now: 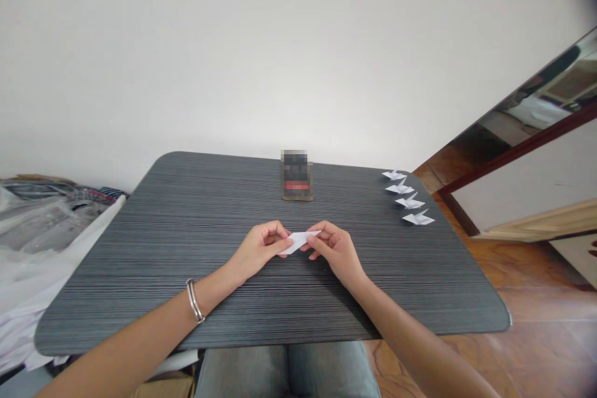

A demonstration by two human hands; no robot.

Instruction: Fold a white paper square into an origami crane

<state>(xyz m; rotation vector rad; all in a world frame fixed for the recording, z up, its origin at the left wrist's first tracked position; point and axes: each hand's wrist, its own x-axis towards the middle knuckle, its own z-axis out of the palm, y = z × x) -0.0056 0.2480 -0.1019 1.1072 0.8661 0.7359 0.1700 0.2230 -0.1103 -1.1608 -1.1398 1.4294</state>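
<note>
A small piece of folded white paper (296, 241) is held between both hands above the middle of the table. My left hand (262, 246) pinches its left end, thumb on top and fingers curled beneath. At the right end, my right hand (336, 250) pinches it the same way, with the thumb pressed near the pointed tip. The paper has slanted ends and looks flat. Several white folded paper cranes (410, 201) stand in a row along the table's right side, apart from my hands.
The dark striped table (196, 217) has rounded corners and meets a white wall at the back. A pixelated dark card or box (296, 175) sits near its back edge. Plastic bags and cloth (41, 230) are heaped to the left. A mirror (536, 99) leans at the right.
</note>
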